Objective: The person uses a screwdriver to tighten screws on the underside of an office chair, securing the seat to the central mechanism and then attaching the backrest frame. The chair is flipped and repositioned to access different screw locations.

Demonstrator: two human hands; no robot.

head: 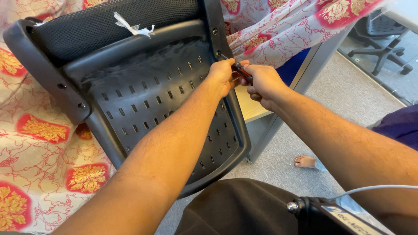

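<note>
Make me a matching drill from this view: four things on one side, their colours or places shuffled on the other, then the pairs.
Things:
1. chair shell
2. cloth
3. screwdriver
4. bare foot

Descriptions:
A. on the grey carpet, right of the chair
B. black plastic with rows of slots
C. held between both hands at the chair's right edge
D. pale with red and gold flowers

Pairs: 1-B, 2-D, 3-C, 4-A
</note>
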